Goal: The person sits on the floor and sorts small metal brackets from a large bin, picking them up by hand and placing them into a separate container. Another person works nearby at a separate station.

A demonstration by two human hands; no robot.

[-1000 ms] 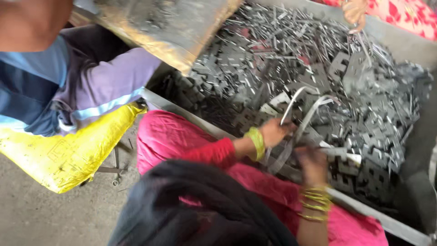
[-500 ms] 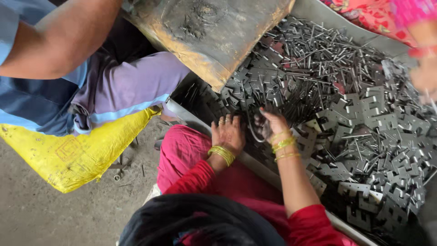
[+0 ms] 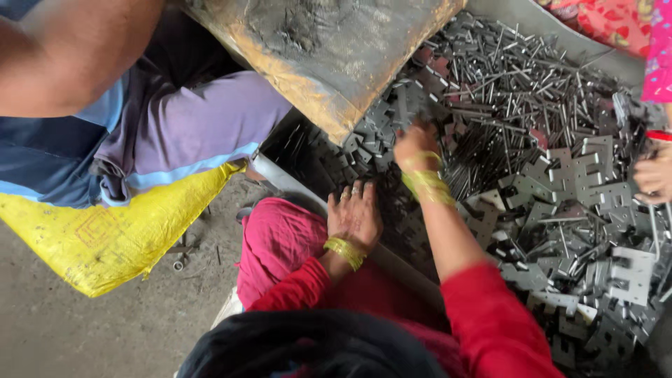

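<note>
My left hand point(image 3: 355, 213) lies flat with its fingers spread on dark metal pieces, just inside the near rim of a grey metal tray point(image 3: 287, 183). It holds nothing. My right hand point(image 3: 414, 142) reaches farther into the heap of flat notched metal plates point(image 3: 588, 182), close to the corner of a dirty sack. It is blurred, and its fingertips are buried among the plates, so its grip is unclear. Both wrists wear yellow bangles, and my sleeves are red.
Thin metal rods point(image 3: 511, 84) are piled at the back of the tray. A dirty tan sack point(image 3: 315, 49) overhangs the tray's left side. A person in purple trousers point(image 3: 189, 133) sits on a yellow sack point(image 3: 105, 238) at the left. Another person's hand point(image 3: 654, 175) works at the right edge.
My right hand has moved up and away from me, deeper into the plates near the sack. My left hand has stayed by the tray's near rim.
</note>
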